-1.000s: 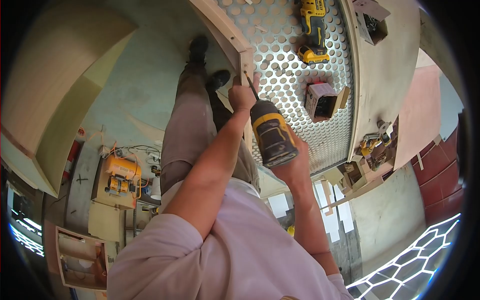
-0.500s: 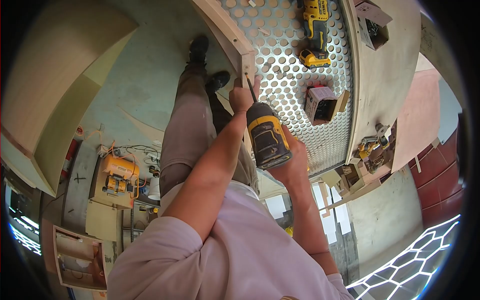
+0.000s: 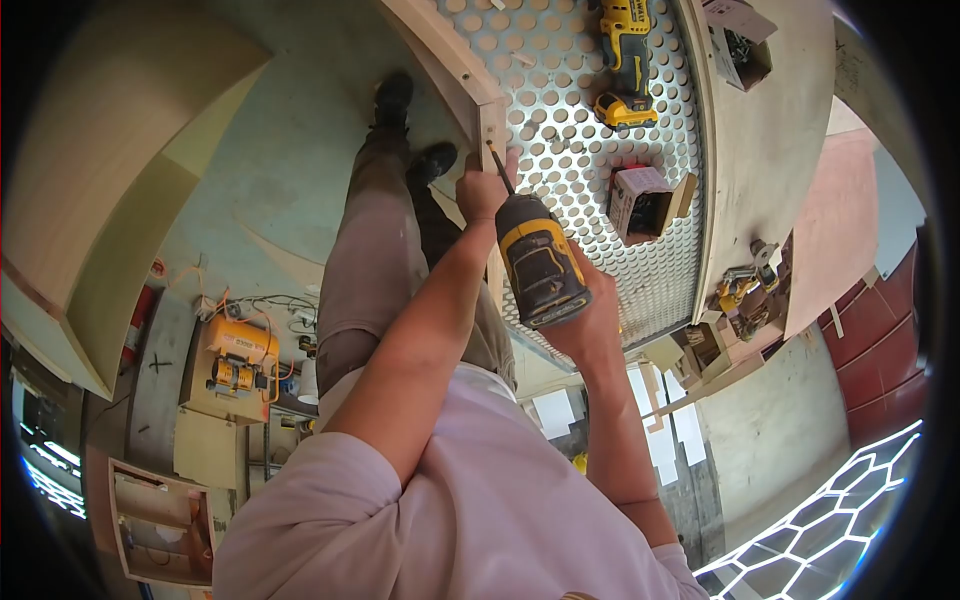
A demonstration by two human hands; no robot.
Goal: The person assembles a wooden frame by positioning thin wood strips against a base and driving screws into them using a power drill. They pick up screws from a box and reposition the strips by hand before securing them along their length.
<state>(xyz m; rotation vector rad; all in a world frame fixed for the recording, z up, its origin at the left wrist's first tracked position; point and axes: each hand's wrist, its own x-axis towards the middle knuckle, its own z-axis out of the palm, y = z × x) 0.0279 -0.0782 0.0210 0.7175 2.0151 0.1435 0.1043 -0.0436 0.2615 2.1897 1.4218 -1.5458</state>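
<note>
A yellow and black power drill [image 3: 540,262] is gripped in my right hand [image 3: 592,318]. Its long bit points up and left, with the tip at a pale wooden edge strip [image 3: 489,125] near a small hole. My left hand [image 3: 482,192] is wrapped round that strip just below the tip, its fingers partly hidden behind the wood. Beside the strip lies a perforated metal sheet [image 3: 570,150]. On the sheet rest an open small box [image 3: 638,205] and a second yellow and black power tool [image 3: 627,65].
An open box of screws [image 3: 738,50] and another tool [image 3: 742,287] lie on the curved wooden surface [image 3: 775,130] to the right. An orange machine [image 3: 238,350] with cables stands at the lower left. Large curved panels [image 3: 110,130] rise at the far left.
The view has shifted slightly. The drill's body has swung a little to the right and its rear end has risen, while the tip remains by the strip. My left hand keeps its place on the wood.
</note>
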